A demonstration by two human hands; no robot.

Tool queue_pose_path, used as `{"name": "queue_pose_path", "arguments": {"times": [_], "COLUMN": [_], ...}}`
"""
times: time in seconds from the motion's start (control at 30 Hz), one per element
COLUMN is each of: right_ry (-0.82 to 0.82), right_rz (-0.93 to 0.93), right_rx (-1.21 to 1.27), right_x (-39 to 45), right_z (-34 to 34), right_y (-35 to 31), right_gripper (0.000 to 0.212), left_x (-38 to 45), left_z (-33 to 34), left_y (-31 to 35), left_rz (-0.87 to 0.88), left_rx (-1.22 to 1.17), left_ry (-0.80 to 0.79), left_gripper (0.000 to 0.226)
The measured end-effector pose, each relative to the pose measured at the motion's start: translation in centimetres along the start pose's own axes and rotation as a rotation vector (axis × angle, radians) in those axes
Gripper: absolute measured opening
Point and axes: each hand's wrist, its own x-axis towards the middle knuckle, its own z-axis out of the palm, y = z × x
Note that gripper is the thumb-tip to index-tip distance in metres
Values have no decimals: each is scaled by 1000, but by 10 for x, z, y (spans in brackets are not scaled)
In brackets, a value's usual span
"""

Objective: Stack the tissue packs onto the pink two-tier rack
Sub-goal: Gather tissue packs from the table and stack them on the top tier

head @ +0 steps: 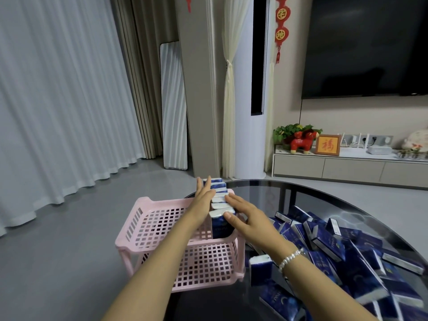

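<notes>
The step in hand looks like squaring up a row of tissue packs [220,200] standing on end along the right side of the upper tier of the pink two-tier rack [148,218], just below the middle of the frame. To do it well, both palms should press evenly from opposite sides so the packs line up without tipping, and the pressure should stay light, since the soft packs would likely buckle or slide out of the row. The left hand [203,198] lies flat against the left face of the row, fingers [205,186] straight and together, gripping nothing. The right hand [245,216] rests flat against the right face, its fingers straight and its thumb touching the nearest pack. The row sits between the two hands, touching both. Many loose packs [335,251] lie heaped on the dark glass table [324,200] at lower right; the lower tier appears bare.
</notes>
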Motion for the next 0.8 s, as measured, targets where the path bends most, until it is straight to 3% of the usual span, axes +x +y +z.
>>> {"name": "queue_pose_path", "arguments": {"times": [0.17,0.37,0.57,0.8], "right_ry": [-27,-17,-36,44], "right_rz": [-4,5,10,22], "right_rx": [-16,-30,33,91], "right_x": [4,3,-5,-17], "right_z": [0,5,12,9], "right_y": [1,3,-1,-6], "right_gripper": [51,51,53,51], "left_x": [7,2,-11,-53], "left_z": [5,-1,4,9], "left_y": [-12,-6,-11,-5], "left_rz": [-17,-94,-106,33], "left_rx": [-198,-139,-264,92], "left_ry": [-13,-121,13,122], "left_gripper": [49,52,49,47]}}
